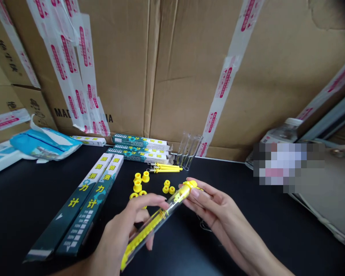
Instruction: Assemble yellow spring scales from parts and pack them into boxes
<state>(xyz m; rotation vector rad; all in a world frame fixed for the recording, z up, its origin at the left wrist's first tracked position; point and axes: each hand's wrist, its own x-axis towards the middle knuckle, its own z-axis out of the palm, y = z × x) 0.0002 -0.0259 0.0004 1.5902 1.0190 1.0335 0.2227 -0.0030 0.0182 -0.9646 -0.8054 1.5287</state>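
Observation:
A clear-tubed spring scale (152,223) with a yellow inner scale slants across the front of the black table. My left hand (123,226) is wrapped round the tube's middle, its index finger lying along the top. My right hand (215,207) pinches the yellow cap (190,184) at the tube's upper end. Beyond the hands stand larger yellow caps (137,186) and several small yellow plugs (167,188). Yellow scale rods (168,168) with springs and hooks lie behind them. A thin wire hook (204,226) shows partly beneath my right hand.
Two long printed boxes (87,199) lie at the left, with more boxes (140,147) stacked at the back. Clear tubes (188,151) stand by the cardboard wall (189,76). A blue packet (46,142) is at far left, a plastic bottle (284,130) at right.

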